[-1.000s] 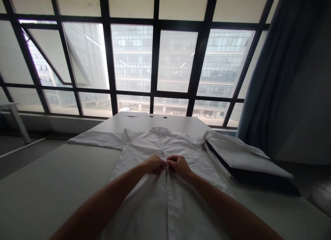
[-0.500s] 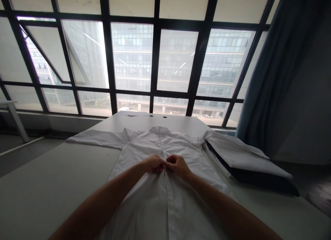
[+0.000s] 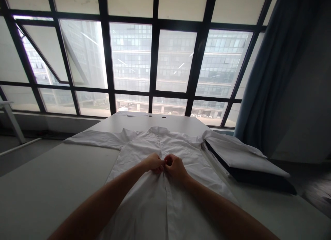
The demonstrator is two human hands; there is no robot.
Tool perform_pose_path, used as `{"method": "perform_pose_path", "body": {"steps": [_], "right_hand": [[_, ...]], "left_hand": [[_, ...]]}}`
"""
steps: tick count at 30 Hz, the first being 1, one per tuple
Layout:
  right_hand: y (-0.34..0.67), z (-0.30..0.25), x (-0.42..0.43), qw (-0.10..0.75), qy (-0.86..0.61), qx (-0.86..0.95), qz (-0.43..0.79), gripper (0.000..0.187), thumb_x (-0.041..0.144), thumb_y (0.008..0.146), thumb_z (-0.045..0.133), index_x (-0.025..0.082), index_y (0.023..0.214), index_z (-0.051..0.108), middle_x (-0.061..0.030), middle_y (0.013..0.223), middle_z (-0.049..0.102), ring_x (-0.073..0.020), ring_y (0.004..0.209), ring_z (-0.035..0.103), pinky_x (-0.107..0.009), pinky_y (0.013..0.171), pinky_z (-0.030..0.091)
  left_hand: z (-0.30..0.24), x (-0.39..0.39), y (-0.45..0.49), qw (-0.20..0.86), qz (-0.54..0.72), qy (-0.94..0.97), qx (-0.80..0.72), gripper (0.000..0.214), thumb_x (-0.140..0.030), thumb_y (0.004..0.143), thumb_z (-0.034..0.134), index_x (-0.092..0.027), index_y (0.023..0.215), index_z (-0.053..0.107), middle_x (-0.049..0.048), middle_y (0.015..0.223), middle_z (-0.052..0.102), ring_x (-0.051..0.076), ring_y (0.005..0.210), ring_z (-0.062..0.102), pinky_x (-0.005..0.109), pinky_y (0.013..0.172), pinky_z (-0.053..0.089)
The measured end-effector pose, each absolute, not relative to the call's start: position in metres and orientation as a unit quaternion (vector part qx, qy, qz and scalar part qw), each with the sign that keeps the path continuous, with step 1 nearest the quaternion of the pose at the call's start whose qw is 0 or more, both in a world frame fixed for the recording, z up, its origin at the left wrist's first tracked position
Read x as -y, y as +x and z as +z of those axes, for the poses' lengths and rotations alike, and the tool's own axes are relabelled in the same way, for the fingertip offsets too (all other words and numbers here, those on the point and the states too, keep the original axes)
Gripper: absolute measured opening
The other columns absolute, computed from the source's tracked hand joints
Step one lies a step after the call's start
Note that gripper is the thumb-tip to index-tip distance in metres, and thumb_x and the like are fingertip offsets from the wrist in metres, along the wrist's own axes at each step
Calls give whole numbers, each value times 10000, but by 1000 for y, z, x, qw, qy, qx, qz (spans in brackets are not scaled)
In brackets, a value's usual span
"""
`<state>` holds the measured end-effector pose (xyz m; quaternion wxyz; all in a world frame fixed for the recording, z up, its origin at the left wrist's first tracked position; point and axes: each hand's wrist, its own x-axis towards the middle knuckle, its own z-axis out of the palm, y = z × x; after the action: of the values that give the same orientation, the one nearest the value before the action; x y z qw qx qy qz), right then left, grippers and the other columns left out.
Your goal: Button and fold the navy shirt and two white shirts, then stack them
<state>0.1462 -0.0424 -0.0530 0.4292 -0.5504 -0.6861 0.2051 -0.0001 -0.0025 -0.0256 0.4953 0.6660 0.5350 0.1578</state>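
On table centre | left hand, right hand pinch shirt placket | folded cloth rightward

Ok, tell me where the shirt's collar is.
Head view, centre: the collar lies on the table, at the far end of the white shirt, beyond the left hand and right hand pinching its front.
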Motion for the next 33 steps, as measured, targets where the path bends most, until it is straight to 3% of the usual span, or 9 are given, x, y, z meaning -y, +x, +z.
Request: {"method": "perform_pose_path", "body": {"steps": [5,12,18,24,28,33], "right_hand": [[142,-51,47,413,-537,719,156,153,119,703,564,170,833,627,-18,679,673,-136,605,593,-217,578,419],[142,-50,49,393,-532,738,137,165,170,743,608,172,907,628,-22,706,689,-148,634,622,-235,621,440],[152,-53,40,431,-546,678,238,182,182,709,640,167,889,616,-10,695,670,-146,631,617,-242,608,461],[157,-50,33,451,-551,536,454,267,155,639,679,179,871,550,49,621,598,-95,473,526,-203,441,387],[157,-45,32,441,-567,505,480,318,137,596,712,179,862,543,58,625,588,-67,443,475,-188,416,338],[155,-43,32,405,-593,530,451,321,158,612,715,190,882,544,59,610,593,-85,465,500,-190,434,350]], "left_hand": [[-25,1,-1,454,106,693,-550,349,-264,826,556,-112,513,582,44,504,596,114,425,553,209,432,419],[-35,-6,-4,448,132,701,-539,291,-267,794,563,-151,528,552,-21,410,474,81,356,406,189,381,284],[-34,0,-3,448,167,705,-524,288,-211,796,536,-173,514,493,-39,377,417,83,349,359,203,385,245],[-30,-2,-10,375,163,792,-454,254,-268,826,531,-149,612,597,-34,475,524,89,411,446,196,441,313],[-32,-4,-11,234,152,839,-466,220,-266,815,556,-148,675,678,-2,558,609,122,549,539,203,552,369],[-31,2,-8,148,152,843,-495,176,-303,803,603,-173,792,720,80,776,703,217,767,636,269,721,448]]}}
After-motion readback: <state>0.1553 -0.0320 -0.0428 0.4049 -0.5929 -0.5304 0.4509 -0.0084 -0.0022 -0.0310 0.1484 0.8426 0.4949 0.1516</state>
